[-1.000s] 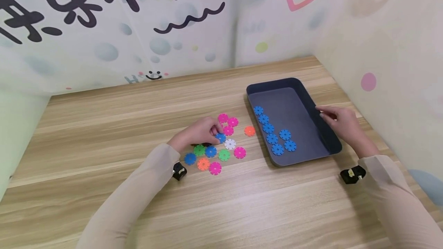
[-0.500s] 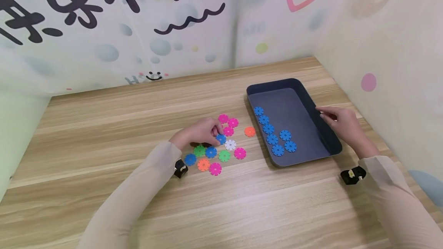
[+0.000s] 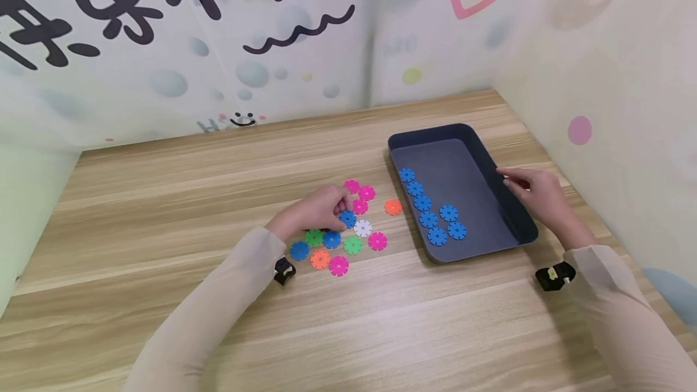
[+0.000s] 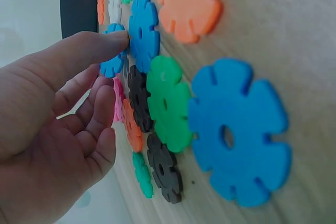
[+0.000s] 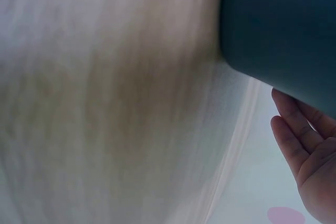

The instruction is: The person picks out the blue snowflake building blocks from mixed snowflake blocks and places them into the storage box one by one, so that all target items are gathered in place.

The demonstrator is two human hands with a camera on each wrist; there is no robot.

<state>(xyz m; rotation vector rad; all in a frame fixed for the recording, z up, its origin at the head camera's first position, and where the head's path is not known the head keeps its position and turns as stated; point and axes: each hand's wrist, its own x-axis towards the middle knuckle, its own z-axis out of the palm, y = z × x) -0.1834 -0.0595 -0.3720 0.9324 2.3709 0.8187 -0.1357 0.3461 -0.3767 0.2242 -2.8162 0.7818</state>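
Around a blue notched disc (image 3: 347, 218) on the wood table, my left hand (image 3: 313, 209) has its thumb and curled fingers, pinching its edges. The left wrist view shows the thumb tip over that blue disc (image 4: 112, 65), with the other fingers curled behind. Other blue discs (image 3: 331, 239) (image 3: 299, 250) lie close to the hand. At the right, my right hand (image 3: 544, 198) touches the outer side of the dark tray (image 3: 490, 165) with extended fingers. In the right wrist view its fingers (image 5: 294, 127) lie straight by the tray wall (image 5: 278, 35).
Inside the tray several blue discs (image 3: 428, 218) lie along the left and lower part. Pink (image 3: 377, 241), green (image 3: 353, 244), white (image 3: 362, 228) and orange discs (image 3: 392, 207) lie on the table. Black discs (image 4: 165, 169) show in the left wrist view. Printed walls border the table.
Both hands hold nearly the same places. The discs and tray have not visibly moved.
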